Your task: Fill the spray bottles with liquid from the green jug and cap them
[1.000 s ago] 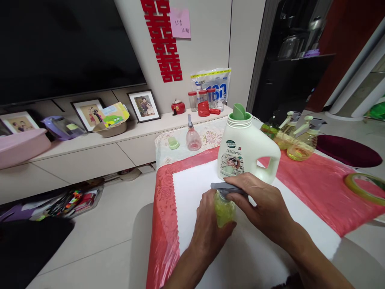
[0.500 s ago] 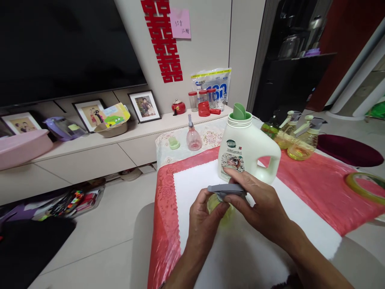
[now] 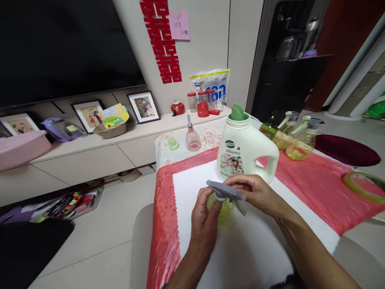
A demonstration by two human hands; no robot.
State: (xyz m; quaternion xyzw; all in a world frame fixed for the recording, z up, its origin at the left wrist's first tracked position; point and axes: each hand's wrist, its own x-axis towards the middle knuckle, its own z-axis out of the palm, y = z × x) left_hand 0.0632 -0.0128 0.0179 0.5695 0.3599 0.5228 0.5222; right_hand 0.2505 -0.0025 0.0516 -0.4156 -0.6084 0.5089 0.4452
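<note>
My left hand (image 3: 204, 214) is wrapped round the neck and upper body of a clear spray bottle (image 3: 226, 216) with yellow liquid inside. A grey trigger spray head (image 3: 224, 189) sits on the bottle's neck, its pale trigger pointing down to the right. My right hand (image 3: 260, 194) has its fingers curled behind the spray head, gripping it from the far side; the fingertips are partly hidden. Just beyond my hands stands a pale green detergent jug (image 3: 252, 146), open at the top, with a green spout (image 3: 237, 112) in its mouth.
A pink-tinted spray bottle (image 3: 193, 140) and a green cap (image 3: 173, 143) stand at the table's back left. Several filled spray bottles (image 3: 300, 146) are at the right, near a tape roll (image 3: 361, 182). A white sheet (image 3: 192, 180) lies over red plastic (image 3: 164, 192).
My right hand has moved from the top of the spray head to behind it. The spray head has turned, so its trigger now shows at the right. My left hand keeps its grip.
</note>
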